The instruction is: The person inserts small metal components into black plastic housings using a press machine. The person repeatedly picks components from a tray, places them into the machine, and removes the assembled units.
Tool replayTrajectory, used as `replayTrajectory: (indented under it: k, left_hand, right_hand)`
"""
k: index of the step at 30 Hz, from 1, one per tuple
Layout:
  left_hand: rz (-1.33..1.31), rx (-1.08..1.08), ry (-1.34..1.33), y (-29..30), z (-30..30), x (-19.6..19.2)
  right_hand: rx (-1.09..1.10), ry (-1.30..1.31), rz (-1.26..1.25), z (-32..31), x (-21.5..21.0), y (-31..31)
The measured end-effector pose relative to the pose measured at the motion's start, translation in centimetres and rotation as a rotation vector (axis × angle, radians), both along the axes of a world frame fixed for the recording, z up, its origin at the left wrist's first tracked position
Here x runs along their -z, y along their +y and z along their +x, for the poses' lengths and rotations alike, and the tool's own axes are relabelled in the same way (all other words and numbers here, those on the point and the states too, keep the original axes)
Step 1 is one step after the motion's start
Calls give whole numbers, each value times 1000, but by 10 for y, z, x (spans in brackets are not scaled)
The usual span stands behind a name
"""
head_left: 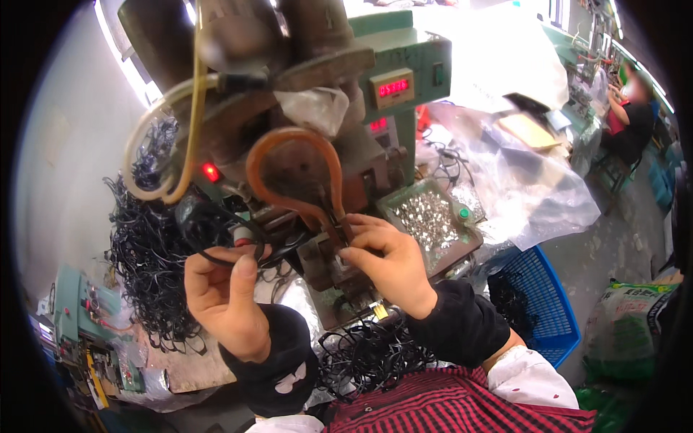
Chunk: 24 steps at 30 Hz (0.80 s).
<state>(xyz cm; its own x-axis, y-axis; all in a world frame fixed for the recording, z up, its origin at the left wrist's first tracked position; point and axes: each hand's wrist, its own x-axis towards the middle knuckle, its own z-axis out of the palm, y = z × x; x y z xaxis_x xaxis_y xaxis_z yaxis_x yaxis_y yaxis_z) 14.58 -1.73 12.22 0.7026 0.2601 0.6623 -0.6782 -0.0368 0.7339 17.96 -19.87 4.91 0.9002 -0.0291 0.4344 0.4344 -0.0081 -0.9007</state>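
My left hand [229,299] is closed in a pinch on a thin black cable [203,245], which loops up and away from the fingers. My right hand [390,265] reaches to the working head of a bench press [315,261], with thumb and forefinger pinched together there. Whatever lies between those fingertips is too small and partly hidden to make out. An orange-brown tube loop [254,162] hangs down the front of the press, just above my right fingers. Beside that hand is a tray [468,249] filled with small shiny metal pieces [426,218].
A large tangle of black cables [148,267] sits on the left; more cables [364,357] lie by my lap. To the right stands a blue plastic basket [552,299] containing black cables. A green control box [426,61] has a red display. Another person [635,119] sits far right.
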Motion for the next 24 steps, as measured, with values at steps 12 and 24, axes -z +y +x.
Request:
replayTrajectory:
  k: [12,24]
  left_hand:
    - [77,45,91,-31,-20,18]
    - [46,-28,-2,3,0,2]
  right_hand:
    - [466,-263,-509,44,31,-76]
    - [82,-293,-222,4,7,-8]
